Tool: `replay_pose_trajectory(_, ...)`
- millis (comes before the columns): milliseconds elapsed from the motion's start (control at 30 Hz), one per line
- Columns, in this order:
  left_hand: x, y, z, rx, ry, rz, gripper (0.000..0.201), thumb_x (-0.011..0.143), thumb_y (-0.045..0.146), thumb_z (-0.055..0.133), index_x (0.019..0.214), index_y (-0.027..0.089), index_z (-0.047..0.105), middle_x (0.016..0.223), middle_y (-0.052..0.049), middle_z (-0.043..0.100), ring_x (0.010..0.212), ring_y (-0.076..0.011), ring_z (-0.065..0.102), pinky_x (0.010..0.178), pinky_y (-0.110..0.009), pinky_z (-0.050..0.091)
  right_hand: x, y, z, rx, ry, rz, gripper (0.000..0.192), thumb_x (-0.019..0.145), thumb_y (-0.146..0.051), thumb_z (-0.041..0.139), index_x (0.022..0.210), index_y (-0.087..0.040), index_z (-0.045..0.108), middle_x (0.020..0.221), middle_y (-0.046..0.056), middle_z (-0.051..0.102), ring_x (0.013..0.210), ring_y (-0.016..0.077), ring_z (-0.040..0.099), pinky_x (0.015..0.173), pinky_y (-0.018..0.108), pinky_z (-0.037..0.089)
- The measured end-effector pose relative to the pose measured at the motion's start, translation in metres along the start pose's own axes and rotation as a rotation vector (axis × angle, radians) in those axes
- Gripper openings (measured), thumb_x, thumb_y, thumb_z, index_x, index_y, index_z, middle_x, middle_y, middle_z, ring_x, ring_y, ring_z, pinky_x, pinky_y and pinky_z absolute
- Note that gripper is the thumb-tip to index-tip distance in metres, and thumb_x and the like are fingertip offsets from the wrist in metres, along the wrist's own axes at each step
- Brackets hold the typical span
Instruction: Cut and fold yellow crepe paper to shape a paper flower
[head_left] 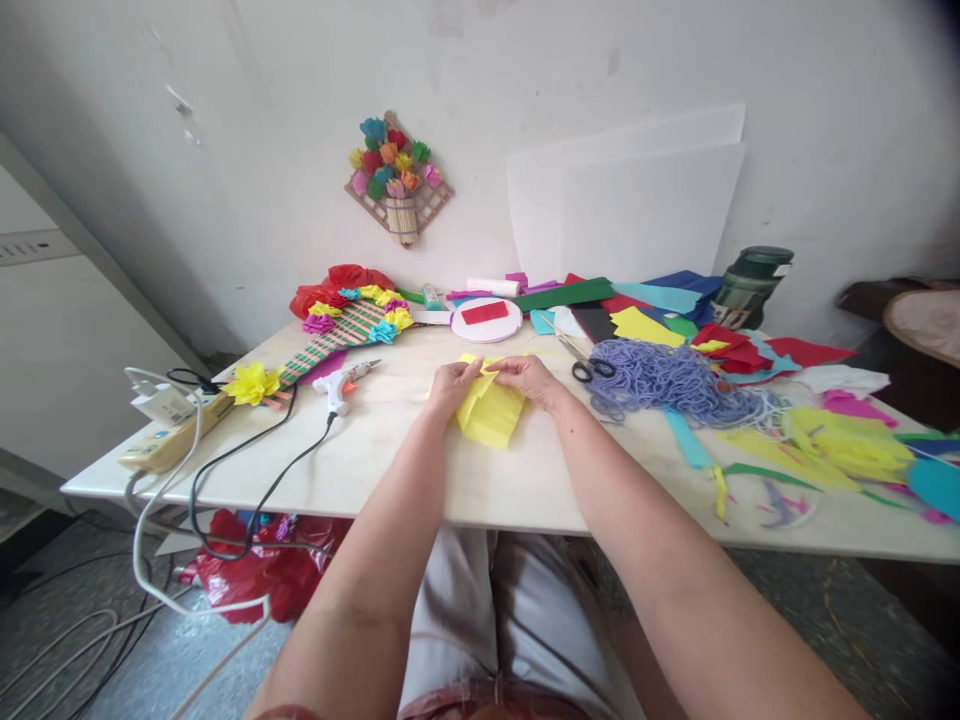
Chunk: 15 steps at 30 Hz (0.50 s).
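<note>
- Nearest in, both forearms stretch out over the front edge of the pale table [390,480], meeting at its middle.
- Left hand [452,384] pinches the left upper edge of the folded yellow paper [491,412], fingers curled onto it.
- Right hand [531,376] grips the same paper's right upper edge, fingertips close to the left hand's, almost touching.
- The yellow paper lies flat on the table between the hands, its loose end pointing back toward the person.
- Just left, a glue gun [346,383] rests on its side, black cord trailing off the table edge.
- Just right, black-handled scissors [587,366] sit against a heap of lilac yarn [667,382].
- Far left, a power strip [169,440] near a yellow paper flower [251,382].
- Farther back, a striped board [341,335] topped with paper flowers, and a white round lid [486,320] carrying a red piece.
- Back right, coloured paper sheets [645,300] are piled beside a dark green bottle [750,285].
- On the wall, a small flower-basket decoration [397,180].
</note>
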<state>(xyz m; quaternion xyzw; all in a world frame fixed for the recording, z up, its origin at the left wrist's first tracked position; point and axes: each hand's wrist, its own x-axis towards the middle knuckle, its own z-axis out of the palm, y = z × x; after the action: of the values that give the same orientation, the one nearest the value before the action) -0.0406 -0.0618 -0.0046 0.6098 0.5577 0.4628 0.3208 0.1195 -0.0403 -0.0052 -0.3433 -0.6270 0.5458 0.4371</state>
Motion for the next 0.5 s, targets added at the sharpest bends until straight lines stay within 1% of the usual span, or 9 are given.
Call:
replay_pose_trajectory(133, 0.0009, -0.0016, 0.0009, 0.025, -0.013, 0.015, 0.055, 0.064, 0.063, 0.046, 0.067, 0.011, 0.062, 0.051, 0.0, 0.05, 0.051, -0.0103, 0.044, 0.047, -0.02, 0.03, 0.001, 0.0012, 0.0005, -0.039, -0.021, -0.05, 0.028, 0.057, -0.018, 0.063, 0.085, -0.016, 0.068, 0.069, 0.0, 0.066, 0.061, 0.011, 0.057, 0.063, 0.025, 0.045)
replay_pose_trajectory(300, 0.0012, -0.0035, 0.0008, 0.04, -0.037, 0.046, 0.053, 0.066, 0.063, 0.045, 0.063, 0.012, 0.06, 0.05, 0.001, 0.048, 0.051, -0.01, 0.043, 0.045, -0.02, 0.027, -0.0006, -0.0011, 0.004, -0.131, 0.032, -0.071, 0.023, 0.058, -0.017, 0.059, 0.079, -0.017, 0.069, 0.068, 0.0, 0.065, 0.061, 0.0105, 0.056, 0.063, 0.024, 0.044)
replay_pose_trajectory(500, -0.0016, -0.0001, 0.0003, 0.017, -0.055, 0.031, 0.05, 0.064, 0.061, 0.048, 0.058, 0.012, 0.055, 0.048, 0.002, 0.043, 0.048, -0.0085, 0.038, 0.042, -0.02, 0.024, -0.0037, -0.0038, 0.0064, -0.099, 0.048, -0.062, 0.021, 0.059, -0.021, 0.06, 0.077, -0.018, 0.069, 0.067, -0.001, 0.065, 0.062, 0.0113, 0.056, 0.064, 0.025, 0.044)
